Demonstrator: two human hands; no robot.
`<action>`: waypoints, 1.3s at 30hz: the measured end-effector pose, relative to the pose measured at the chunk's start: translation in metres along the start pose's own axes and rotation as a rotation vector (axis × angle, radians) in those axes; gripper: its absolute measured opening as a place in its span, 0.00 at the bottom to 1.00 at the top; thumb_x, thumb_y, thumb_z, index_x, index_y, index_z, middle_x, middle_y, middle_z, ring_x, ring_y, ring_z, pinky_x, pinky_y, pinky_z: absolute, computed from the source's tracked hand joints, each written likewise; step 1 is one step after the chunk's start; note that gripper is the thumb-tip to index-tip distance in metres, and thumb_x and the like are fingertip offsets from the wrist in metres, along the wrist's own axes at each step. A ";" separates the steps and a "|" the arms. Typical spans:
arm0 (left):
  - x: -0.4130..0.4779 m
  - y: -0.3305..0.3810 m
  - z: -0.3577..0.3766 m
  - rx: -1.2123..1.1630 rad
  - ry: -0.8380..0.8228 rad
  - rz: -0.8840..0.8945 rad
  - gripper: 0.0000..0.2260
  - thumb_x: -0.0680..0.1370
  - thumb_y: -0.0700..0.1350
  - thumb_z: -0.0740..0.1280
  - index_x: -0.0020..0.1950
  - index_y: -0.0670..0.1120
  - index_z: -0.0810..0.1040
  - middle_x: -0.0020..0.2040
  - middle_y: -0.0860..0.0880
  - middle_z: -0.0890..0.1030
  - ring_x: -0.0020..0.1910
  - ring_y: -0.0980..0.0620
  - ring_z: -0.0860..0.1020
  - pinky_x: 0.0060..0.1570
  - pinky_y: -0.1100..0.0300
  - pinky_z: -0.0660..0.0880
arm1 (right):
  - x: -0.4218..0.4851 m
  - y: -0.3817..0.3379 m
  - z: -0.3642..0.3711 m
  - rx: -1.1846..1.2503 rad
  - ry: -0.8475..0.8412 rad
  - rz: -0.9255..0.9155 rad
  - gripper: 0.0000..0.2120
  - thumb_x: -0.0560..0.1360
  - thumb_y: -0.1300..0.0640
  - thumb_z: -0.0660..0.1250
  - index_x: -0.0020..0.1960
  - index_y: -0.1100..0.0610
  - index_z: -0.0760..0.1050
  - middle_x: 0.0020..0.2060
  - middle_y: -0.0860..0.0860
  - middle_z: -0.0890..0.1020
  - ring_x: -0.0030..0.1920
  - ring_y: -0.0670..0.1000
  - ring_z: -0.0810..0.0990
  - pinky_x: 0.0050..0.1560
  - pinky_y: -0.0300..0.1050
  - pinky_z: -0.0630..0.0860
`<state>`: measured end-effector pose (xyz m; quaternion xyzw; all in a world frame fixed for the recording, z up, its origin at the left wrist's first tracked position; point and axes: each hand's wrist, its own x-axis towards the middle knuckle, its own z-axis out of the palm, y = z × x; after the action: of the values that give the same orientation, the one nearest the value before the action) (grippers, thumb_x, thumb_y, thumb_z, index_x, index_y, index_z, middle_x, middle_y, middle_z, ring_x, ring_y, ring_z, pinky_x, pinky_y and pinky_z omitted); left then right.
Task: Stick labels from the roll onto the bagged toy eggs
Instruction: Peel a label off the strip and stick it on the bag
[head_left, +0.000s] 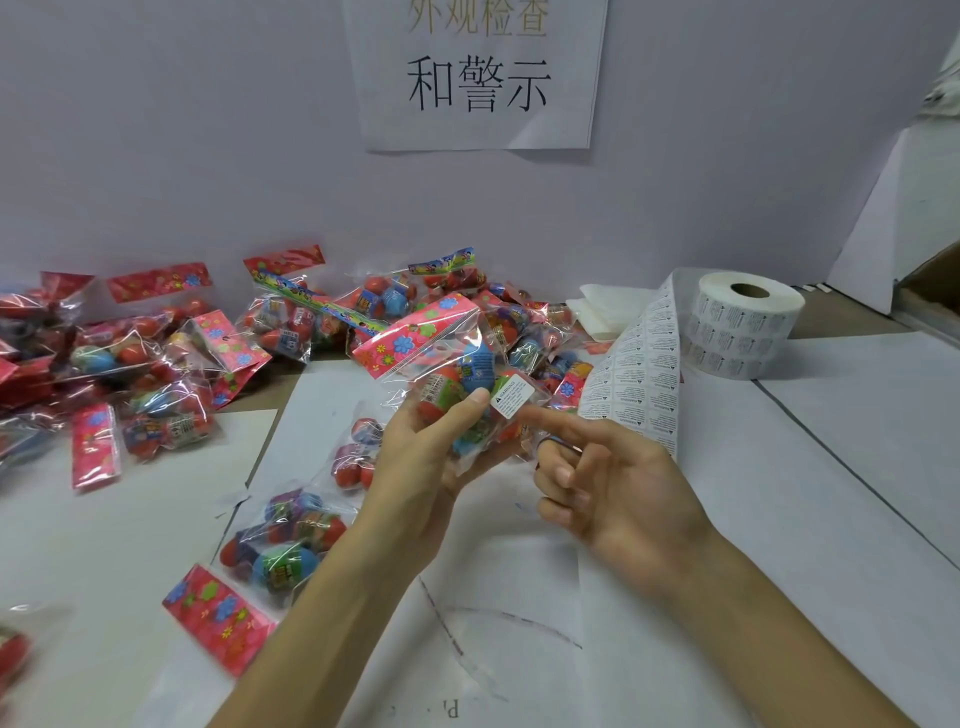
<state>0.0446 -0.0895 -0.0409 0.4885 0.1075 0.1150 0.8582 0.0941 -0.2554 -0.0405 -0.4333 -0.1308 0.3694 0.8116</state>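
1. Held bag (447, 358): a clear bag of toy eggs with a pink flowered header. It is raised above the table (779, 519) at centre, header tilted up to the left.
2. Left hand (421, 467): grips the held bag from below. The thumb curls over the front of the eggs and the other fingers wrap behind (mostly hidden by the film).
3. Label (511, 396): a small white warning label on the lower right face of the held bag, just beside the thumb tip. It appears to lie flat, though whether every corner is down cannot be told.
4. Right hand (618, 483): holds nothing. The index finger is straight, its tip at the label's lower edge, touching or all but touching. The remaining fingers are loosely curled toward the palm.
5. Roll (743, 322): stands on end at the right rear of the table. A strip (639, 374) of labels on backing paper leads from it and arches down behind the right hand.
6. Pile (156, 353): many bagged eggs heaped against the wall at left and centre. Two more bags (291, 540) lie flat on the table by the left forearm (labels on these cannot be made out).
7. Step in hand, as judged: pressing down a label just placed on one bag.
8. Next move, as judged: a firm rub across the label, backed by a hard egg rather than slack film, to avoid wrinkles. The bag then needs setting aside, apart from the unlabelled ones. After that the right hand must pinch a fresh label's corner on the strip.
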 end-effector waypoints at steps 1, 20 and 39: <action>0.000 0.000 0.000 0.008 -0.006 0.005 0.25 0.73 0.43 0.73 0.70 0.43 0.76 0.60 0.43 0.85 0.57 0.44 0.85 0.50 0.53 0.84 | 0.000 0.000 0.000 0.004 0.002 0.002 0.18 0.73 0.53 0.65 0.57 0.59 0.85 0.29 0.52 0.69 0.27 0.47 0.61 0.29 0.40 0.65; 0.000 -0.003 -0.002 0.009 0.003 0.054 0.26 0.71 0.41 0.75 0.68 0.41 0.78 0.59 0.41 0.85 0.55 0.44 0.86 0.48 0.57 0.83 | 0.001 0.005 -0.001 0.005 -0.060 0.035 0.21 0.75 0.52 0.64 0.65 0.55 0.82 0.30 0.50 0.71 0.29 0.48 0.62 0.33 0.42 0.61; -0.004 0.004 0.007 -0.113 0.091 -0.108 0.32 0.70 0.45 0.74 0.72 0.37 0.72 0.61 0.38 0.82 0.51 0.46 0.86 0.42 0.60 0.83 | -0.003 0.012 0.006 -0.481 0.019 -0.242 0.17 0.74 0.55 0.66 0.60 0.47 0.85 0.29 0.53 0.73 0.31 0.48 0.67 0.31 0.38 0.68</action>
<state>0.0421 -0.0941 -0.0336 0.4271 0.1660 0.0968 0.8836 0.0833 -0.2494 -0.0468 -0.5985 -0.2579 0.2240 0.7246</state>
